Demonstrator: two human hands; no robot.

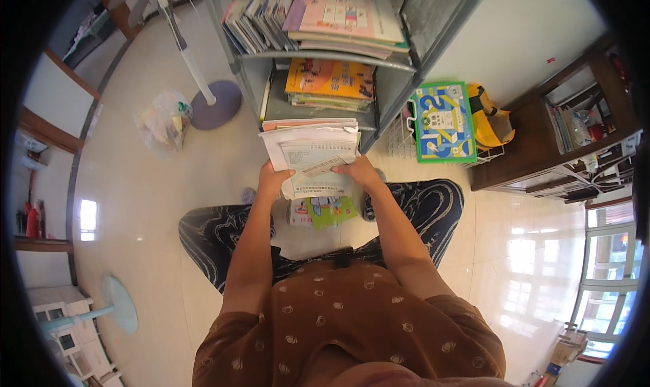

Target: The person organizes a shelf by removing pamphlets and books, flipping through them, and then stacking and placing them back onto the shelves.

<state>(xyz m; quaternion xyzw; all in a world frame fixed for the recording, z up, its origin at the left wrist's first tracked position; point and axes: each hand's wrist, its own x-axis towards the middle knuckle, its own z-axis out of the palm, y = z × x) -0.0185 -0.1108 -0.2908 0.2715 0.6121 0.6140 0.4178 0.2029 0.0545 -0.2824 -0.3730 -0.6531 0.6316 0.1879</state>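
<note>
Between my two hands is a stack of papers and thin booklets (315,148), its top sheet printed. My left hand (274,178) grips the near left side, thumb on top. At the right side, my right hand (355,171) holds the same stack, its thumb also on the upper face. The far edge of the stack overlaps the front of the shelf unit's lowest visible level (320,114). Beneath and nearer to me, a green booklet (332,213) and a white and red one (300,213) lie on the floor between my feet.
An orange-covered pile of books (330,79) lies in the shelf; more books (350,13) fill the level above. Left are a fan's round base (216,105) and a plastic bag (167,123). On the right, a wire basket (401,135) stands by a green-edged box (444,123) and a wooden cabinet (508,168).
</note>
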